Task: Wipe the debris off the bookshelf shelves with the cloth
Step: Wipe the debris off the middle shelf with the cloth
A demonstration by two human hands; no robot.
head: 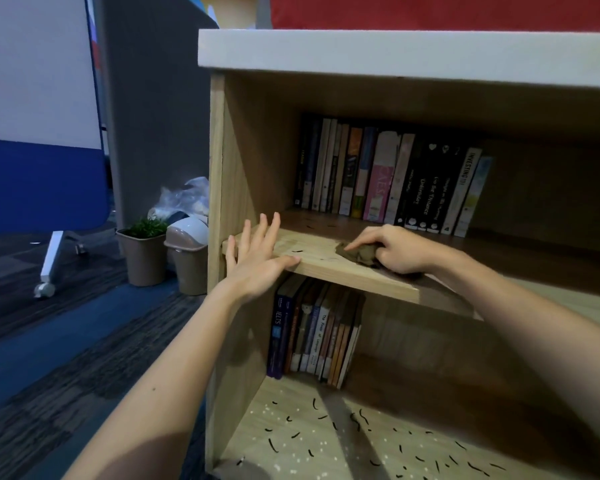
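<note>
A wooden bookshelf (219,161) fills the right of the view. My right hand (392,249) presses a crumpled brown cloth (355,254) onto the middle shelf (354,275). My left hand (257,254) rests open at the front left edge of that shelf, fingers spread, thumb on the board. A few short dark debris strands (297,251) lie on the middle shelf between my hands and further back. The bottom shelf (312,448) is strewn with several dark strands and white specks.
A row of upright books (388,181) stands at the back of the middle shelf, and another row of books (316,330) below it. Left of the bookshelf stand a potted plant (142,254), a swing-lid bin (187,258), a grey partition and a wheeled whiteboard (39,133).
</note>
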